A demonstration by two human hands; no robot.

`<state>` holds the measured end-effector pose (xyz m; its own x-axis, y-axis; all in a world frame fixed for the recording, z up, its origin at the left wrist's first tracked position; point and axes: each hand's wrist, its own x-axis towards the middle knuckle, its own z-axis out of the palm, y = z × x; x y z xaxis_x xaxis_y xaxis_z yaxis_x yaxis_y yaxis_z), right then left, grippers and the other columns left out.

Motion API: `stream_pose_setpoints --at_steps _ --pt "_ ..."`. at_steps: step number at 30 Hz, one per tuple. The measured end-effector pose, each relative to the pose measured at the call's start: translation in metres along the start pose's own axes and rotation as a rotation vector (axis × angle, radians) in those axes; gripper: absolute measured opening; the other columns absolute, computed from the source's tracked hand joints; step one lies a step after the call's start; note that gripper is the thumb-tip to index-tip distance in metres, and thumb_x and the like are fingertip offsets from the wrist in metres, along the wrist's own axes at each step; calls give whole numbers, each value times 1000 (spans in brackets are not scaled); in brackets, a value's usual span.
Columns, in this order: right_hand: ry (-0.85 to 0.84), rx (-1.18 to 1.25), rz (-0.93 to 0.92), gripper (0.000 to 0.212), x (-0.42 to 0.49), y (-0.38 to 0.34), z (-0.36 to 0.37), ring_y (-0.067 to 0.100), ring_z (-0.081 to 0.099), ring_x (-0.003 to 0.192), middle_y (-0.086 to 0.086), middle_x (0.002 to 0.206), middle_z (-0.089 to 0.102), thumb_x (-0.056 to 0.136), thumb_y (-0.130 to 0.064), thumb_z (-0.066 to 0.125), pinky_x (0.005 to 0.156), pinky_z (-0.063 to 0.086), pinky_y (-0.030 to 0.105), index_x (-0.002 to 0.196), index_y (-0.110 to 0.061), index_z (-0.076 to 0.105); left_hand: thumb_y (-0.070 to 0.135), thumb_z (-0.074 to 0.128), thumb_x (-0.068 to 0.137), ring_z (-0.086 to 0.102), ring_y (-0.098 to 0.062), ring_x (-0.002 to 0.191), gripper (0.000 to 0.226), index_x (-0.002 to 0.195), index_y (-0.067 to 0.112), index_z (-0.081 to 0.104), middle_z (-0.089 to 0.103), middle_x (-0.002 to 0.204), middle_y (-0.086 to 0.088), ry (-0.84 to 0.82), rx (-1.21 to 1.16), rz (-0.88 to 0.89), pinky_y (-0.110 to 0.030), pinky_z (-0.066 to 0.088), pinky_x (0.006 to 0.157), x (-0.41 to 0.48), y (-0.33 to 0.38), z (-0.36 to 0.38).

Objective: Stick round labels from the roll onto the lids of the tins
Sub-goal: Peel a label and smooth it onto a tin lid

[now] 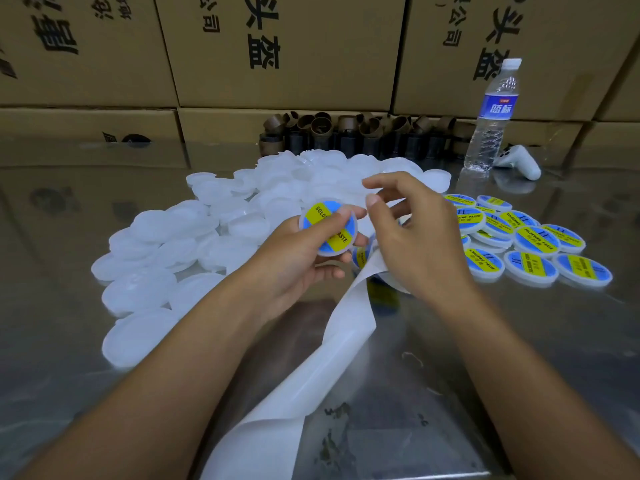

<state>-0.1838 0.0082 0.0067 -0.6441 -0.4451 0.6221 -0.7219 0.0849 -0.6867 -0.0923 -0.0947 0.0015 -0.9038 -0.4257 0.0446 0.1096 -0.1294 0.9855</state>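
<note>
My left hand (298,258) grips a white round lid (328,227) that carries a blue and yellow "soldering paste" label, thumb pressed across its face. My right hand (408,237) hovers just right of that lid with fingers loosely spread and holds nothing. Below the hands, the label roll (363,254) is partly hidden, and its empty white backing strip (311,368) trails toward me across the table. A heap of plain white lids (194,237) lies to the left and behind. Several labelled lids (530,244) lie in a group to the right.
The table is shiny metal (519,375). A water bottle (491,116) stands at the back right beside a white controller (519,161). Brown cardboard roll cores (346,133) are piled at the back. Stacked cartons (277,50) form a wall behind.
</note>
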Motion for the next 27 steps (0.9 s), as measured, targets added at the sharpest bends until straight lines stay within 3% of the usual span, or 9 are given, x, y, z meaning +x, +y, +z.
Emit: stream_pose_setpoints --at_steps 5,8,12,16,19,23,27 --pt "1 201 98 5 0 -4 0 3 55 71 -12 79 61 93 -26 57 63 42 12 95 -23 61 51 47 90 58 -10 63 36 81 35 77 68 72 4 40 -25 43 -22 50 55 -1 1 0" --pt "-107 262 134 11 0 -5 1 6 59 73 -6 78 66 88 -30 64 69 46 21 91 -20 62 57 45 86 56 -13 62 42 90 25 72 63 70 1 36 -50 53 -24 49 55 0 1 2" --pt "-208 336 152 7 -1 -4 2 -2 60 65 -12 70 69 87 -26 66 74 48 22 82 -25 62 62 43 80 51 -12 58 54 104 20 65 59 73 -1 -4 -39 70 -24 48 56 0 0 3" --pt "-247 354 157 10 0 -4 0 -2 61 63 -10 67 69 88 -26 65 68 47 16 80 -21 67 64 42 75 46 -11 57 46 95 36 73 63 83 2 -44 -30 111 -22 46 55 0 -1 3" --pt "-346 360 157 4 -3 -6 0 9 67 65 1 71 71 86 -20 68 66 50 20 82 -19 68 66 38 76 44 -14 68 46 96 43 72 67 97 3 -55 -13 121 -22 44 58 1 -2 1" --pt "-341 306 139 9 -2 -5 -1 12 66 69 10 77 72 88 -17 66 71 50 25 82 -23 66 59 42 87 54 -14 81 42 103 33 71 70 105 -2 2 14 100 -21 44 63 2 -2 -1" --pt "-245 287 161 18 -1 -5 -2 11 63 71 11 81 72 93 -20 59 76 52 31 78 -26 68 42 55 90 63 -9 81 24 93 25 71 72 89 4 90 28 125 -16 46 63 3 -3 -8"
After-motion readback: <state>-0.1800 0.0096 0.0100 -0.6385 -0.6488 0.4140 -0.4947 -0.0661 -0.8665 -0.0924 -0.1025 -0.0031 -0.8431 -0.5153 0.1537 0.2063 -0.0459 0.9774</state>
